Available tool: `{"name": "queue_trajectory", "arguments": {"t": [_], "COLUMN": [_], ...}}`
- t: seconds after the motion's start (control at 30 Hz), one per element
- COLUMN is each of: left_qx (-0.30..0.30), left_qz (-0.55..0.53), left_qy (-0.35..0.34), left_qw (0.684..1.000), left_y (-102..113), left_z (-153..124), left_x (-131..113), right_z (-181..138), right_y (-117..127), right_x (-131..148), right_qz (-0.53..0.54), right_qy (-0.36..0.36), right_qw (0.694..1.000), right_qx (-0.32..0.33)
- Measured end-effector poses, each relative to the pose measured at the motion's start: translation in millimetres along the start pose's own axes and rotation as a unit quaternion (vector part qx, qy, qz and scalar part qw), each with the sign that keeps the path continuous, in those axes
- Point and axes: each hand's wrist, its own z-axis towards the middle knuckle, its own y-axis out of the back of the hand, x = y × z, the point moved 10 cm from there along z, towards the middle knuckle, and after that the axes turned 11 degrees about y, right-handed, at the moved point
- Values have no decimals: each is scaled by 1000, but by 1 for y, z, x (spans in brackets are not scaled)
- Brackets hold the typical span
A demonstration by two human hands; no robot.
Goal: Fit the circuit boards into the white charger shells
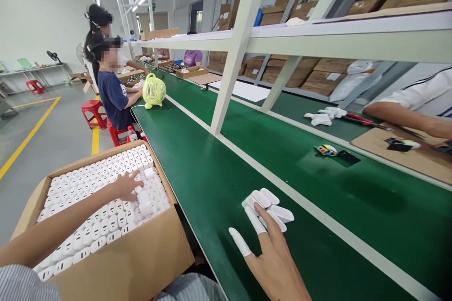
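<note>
My left hand (127, 186) reaches over the cardboard box (130, 249) on the left, its fingers apart above rows of white plastic charger housings (99, 225). Right by its fingertips, a loose white housing (144, 204) lies on top of the others; whether they touch it is hard to tell. On the green work surface my right hand (273, 249) has its fingers spread, with white finger cots on the thumb and one finger. Its fingertips rest at a small cluster of white oval caps (270, 197), not closed around any.
A light-green fan (154, 91) stands farther along the green bench (183, 150). A white post (236, 51) rises from the middle strip to a shelf. Across the bench, a co-worker's arm (399, 110) lies near red-handled pliers (358, 119) and white gloves (325, 115). Other people sit farther off.
</note>
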Motion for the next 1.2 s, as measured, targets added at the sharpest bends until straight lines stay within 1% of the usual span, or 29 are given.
{"name": "queue_trajectory", "arguments": {"t": [0.2, 0.3, 0.4, 0.47, 0.53, 0.6, 0.7, 0.77, 0.83, 0.87, 0.9, 0.93, 0.97, 1.0, 1.03, 1.1, 1.13, 1.17, 1.2], "left_qx": [-5, 11, 26, 19, -1, -24, -55, -78, -113, -130, -136, -126, -97, -47, 13, 140, 190, 227, 250], "left_qz": [-18, -16, -18, -30, -49, -74, -125, -159, -217, -273, -348, -434, -522, -598, -651, -711, -727, -739, -750], "left_qy": [-43, -48, -61, -74, -85, -90, -89, -85, -83, -86, -94, -110, -135, -164, -201, -265, -284, -295, -300], "left_qw": [999, 999, 998, 997, 995, 993, 987, 981, 966, 949, 923, 885, 836, 783, 732, 637, 596, 562, 534], "left_y": [-2, -4, -5, -3, 1, 6, 21, 37, 60, 73, 83, 91, 94, 93, 90, 82, 80, 80, 83], "left_z": [-3, 3, 9, 10, 9, 7, 0, -7, -18, -24, -29, -32, -34, -35, -37, -44, -47, -48, -48], "left_x": [-2, -1, -2, -4, -3, 2, 20, 35, 43, 40, 31, 15, -10, -43, -84, -166, -202, -230, -253], "right_z": [-1, -1, -3, -6, -8, -10, -8, -5, 2, 6, 12, 18, 26, 35, 45, 66, 76, 84, 90], "right_y": [-9, -13, -11, -11, -14, -17, -21, -23, -25, -26, -28, -31, -33, -38, -41, -42, -40, -36, -31], "right_x": [4, 7, 7, 5, 4, 5, 8, 10, 14, 17, 22, 29, 37, 46, 55, 65, 63, 56, 47], "right_qz": [23, 22, 23, 25, 27, 29, 39, 50, 61, 67, 74, 84, 94, 105, 111, 91, 78, 66, 52], "right_qy": [-2, 5, 7, 0, -6, -5, 4, 7, 4, 0, -5, -9, -10, -7, 9, 44, 52, 48, 41], "right_qw": [1000, 999, 1000, 1000, 999, 999, 999, 998, 998, 997, 997, 996, 995, 994, 993, 995, 995, 995, 995], "right_qx": [14, 27, 20, 14, 16, 18, 21, 23, 24, 24, 25, 27, 26, 29, 29, -5, -27, -57, -79]}}
